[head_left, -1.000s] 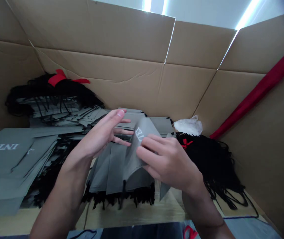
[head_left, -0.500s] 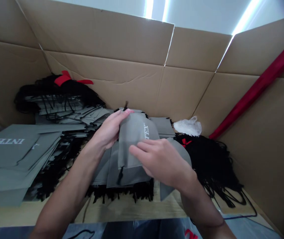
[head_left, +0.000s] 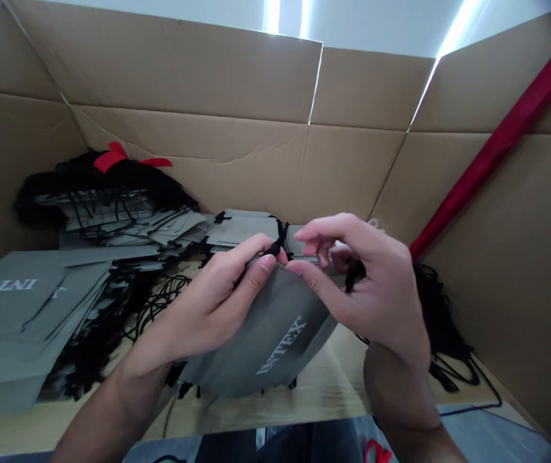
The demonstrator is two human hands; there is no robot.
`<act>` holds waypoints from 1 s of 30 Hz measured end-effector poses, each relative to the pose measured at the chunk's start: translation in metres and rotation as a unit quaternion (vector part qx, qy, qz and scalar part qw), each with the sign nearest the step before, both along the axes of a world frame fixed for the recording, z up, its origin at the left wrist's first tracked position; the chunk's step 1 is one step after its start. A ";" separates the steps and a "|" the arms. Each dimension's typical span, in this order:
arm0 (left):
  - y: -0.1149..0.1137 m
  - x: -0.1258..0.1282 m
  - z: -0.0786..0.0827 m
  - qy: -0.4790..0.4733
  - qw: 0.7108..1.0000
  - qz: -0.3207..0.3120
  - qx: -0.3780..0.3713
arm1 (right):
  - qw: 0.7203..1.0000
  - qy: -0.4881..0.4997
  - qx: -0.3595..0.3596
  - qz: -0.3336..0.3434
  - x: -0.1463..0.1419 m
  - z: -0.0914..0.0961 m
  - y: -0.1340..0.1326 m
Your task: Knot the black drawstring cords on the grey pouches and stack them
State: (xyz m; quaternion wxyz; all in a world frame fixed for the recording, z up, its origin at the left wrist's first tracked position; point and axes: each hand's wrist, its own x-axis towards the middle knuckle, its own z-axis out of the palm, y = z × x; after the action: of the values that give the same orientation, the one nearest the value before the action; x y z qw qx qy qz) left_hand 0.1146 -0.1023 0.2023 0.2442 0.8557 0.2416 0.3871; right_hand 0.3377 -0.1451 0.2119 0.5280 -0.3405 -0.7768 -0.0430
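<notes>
Two hands work close together at the centre of your view. Your left hand (head_left: 207,308) pinches the top edge of a grey nonwoven drawstring bag (head_left: 260,347), its thumb pressed on the soft, matte fabric, and a thin black drawstring cord (head_left: 279,239) sticks up just past the fingertips. Your right hand (head_left: 366,283) sits just beside it, thumb on the same edge, fingers curled around a dark tuft of cord (head_left: 353,276).

The bag bulges in a rounded curve below your hands, white INTEX lettering running diagonally across it, and it hangs over a pale counter (head_left: 333,379). Corrugated cardboard walls (head_left: 169,71) rise around the work, creased at their folds. At the left of the frame lies a flat stack of grey bags (head_left: 15,315), and at the upper left a rougher pile of bags (head_left: 106,215) sits under black cords and a red ribbon (head_left: 110,158). A tangled mass of black cords (head_left: 442,321) lies at the right, below a red strip (head_left: 497,141) along the cardboard.

Compared with the earlier frame, the bag has swung from upright, lettering vertical, to this curved hold with the print slanted, and your fingers have moved up to the cord.
</notes>
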 end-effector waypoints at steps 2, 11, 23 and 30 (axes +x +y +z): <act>-0.002 0.004 -0.001 -0.007 1.000 0.002 0.007 | 1.000 -0.006 0.013 0.022 -0.005 -0.002 0.001; -0.003 0.006 -0.004 -0.063 0.993 -0.095 0.032 | 0.997 0.004 0.047 0.060 -0.006 0.000 0.003; -0.003 0.004 -0.001 -0.054 0.994 -0.088 0.021 | 0.990 -0.036 0.067 0.117 0.001 0.000 0.011; -0.005 0.004 -0.002 -0.052 0.993 -0.099 0.029 | 0.990 -0.042 0.060 0.120 -0.005 -0.003 0.015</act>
State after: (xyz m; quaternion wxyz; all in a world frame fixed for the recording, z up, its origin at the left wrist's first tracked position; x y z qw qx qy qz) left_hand 0.1186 -0.1076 0.2003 0.2685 0.8608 0.1311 0.4120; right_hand 0.3329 -0.1302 0.2090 0.5156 -0.2106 -0.8296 -0.0401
